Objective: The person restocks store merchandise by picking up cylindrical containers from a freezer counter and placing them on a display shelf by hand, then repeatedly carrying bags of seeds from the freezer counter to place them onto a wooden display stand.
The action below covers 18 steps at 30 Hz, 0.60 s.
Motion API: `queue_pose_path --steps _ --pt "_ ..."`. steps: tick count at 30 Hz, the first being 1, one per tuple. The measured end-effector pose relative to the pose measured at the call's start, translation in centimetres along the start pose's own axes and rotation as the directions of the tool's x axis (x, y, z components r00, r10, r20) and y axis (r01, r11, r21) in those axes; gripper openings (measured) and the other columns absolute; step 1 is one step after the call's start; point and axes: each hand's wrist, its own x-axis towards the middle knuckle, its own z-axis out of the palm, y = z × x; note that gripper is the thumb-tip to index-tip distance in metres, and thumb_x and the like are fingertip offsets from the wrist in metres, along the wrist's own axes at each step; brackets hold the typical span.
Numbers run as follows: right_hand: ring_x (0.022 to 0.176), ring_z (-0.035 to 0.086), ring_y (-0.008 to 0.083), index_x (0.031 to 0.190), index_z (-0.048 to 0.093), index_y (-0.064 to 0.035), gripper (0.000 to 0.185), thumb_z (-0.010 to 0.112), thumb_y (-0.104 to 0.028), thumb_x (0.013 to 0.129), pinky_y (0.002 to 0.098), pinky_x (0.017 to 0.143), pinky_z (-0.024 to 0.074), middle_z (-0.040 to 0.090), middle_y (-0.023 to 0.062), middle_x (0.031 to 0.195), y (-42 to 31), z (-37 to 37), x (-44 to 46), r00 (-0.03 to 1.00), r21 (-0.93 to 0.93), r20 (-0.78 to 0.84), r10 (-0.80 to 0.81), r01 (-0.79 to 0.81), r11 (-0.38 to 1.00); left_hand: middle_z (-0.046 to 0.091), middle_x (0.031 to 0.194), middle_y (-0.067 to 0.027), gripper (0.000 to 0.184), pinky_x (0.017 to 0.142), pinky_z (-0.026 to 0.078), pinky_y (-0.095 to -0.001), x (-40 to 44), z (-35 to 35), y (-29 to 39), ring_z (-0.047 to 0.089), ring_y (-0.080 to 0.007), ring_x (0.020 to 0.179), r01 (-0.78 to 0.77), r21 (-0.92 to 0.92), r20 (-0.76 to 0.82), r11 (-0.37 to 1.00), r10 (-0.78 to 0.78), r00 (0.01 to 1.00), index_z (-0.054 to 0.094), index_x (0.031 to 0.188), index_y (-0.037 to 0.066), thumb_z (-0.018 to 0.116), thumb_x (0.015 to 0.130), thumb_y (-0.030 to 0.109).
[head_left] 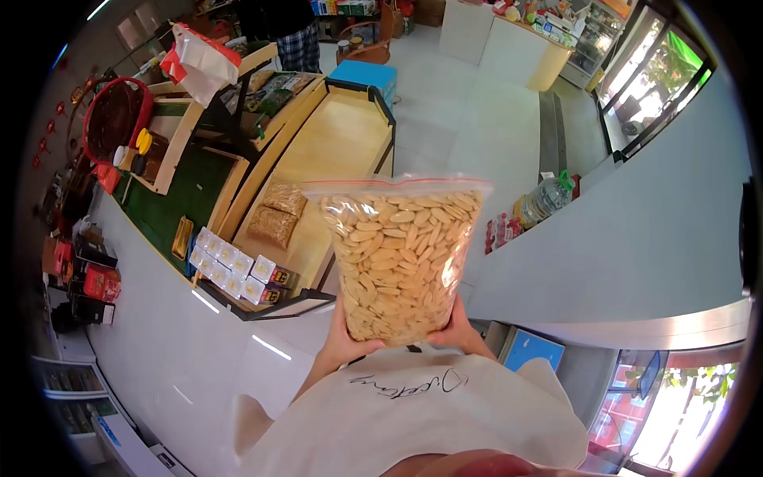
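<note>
A clear zip bag of pumpkin seeds (401, 266), full and upright, is held up in front of my chest. Along its top runs a red-lined seal that looks pressed closed. My left hand (346, 338) grips the lower left corner of the bag, thumb in front. At the lower right corner, my right hand (457, 330) holds it the same way. The fingers behind the bag are hidden. Beyond it stands a wooden display shelf (338, 131) with two smaller bags of brown grains or nuts (274, 226) lying on it.
White-topped boxes (230, 266) line the shelf's near end. A red basket (118, 119) and jars (147, 155) stand at the left. A large bottle (548, 197) is by the grey wall at right. A person in checked trousers (299, 52) stands at the back.
</note>
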Motion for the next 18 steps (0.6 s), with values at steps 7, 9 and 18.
queue_pose_path --steps 7,9,18 --pt "0.130 0.026 0.0213 0.141 0.005 -0.0068 0.116 0.081 -0.025 0.055 0.0363 0.105 0.0238 0.027 0.0097 0.139 -3.2 2.4 13.4 0.991 -0.047 0.074 0.110 -0.106 0.993 0.046 0.121 -0.0154 0.100 0.091 0.039 -0.0336 7.8 -6.8 -0.3 0.049 -0.0217 0.109 -0.091 -0.016 -0.163 0.996 0.087 0.983 0.027 0.128 -0.006 0.085 0.055 0.030" --pt "0.130 0.026 0.0212 0.141 0.005 -0.0068 0.117 0.082 -0.025 0.055 0.0364 0.105 0.0236 0.027 0.0097 0.139 -4.2 3.5 16.5 0.983 -0.114 0.110 0.149 -0.136 0.984 0.047 0.119 -0.0158 0.099 0.090 0.040 -0.0339 8.8 -8.9 0.3 0.051 -0.0223 0.106 -0.101 -0.024 -0.220 0.995 0.093 0.971 0.028 0.127 -0.006 0.085 0.055 0.030" --pt "0.126 0.031 0.0196 0.139 0.014 -0.0054 0.101 0.079 -0.022 0.063 0.0340 0.104 0.0270 0.033 0.0096 0.136 1.0 3.2 28.8 0.919 -0.133 0.286 0.273 -0.244 0.961 0.048 0.119 -0.0142 0.093 0.090 0.041 -0.0321 14.0 -14.9 -0.2 0.051 -0.0207 0.107 0.038 0.007 -0.408 0.999 -0.031 0.912 0.027 0.130 -0.004 0.082 0.060 0.021"
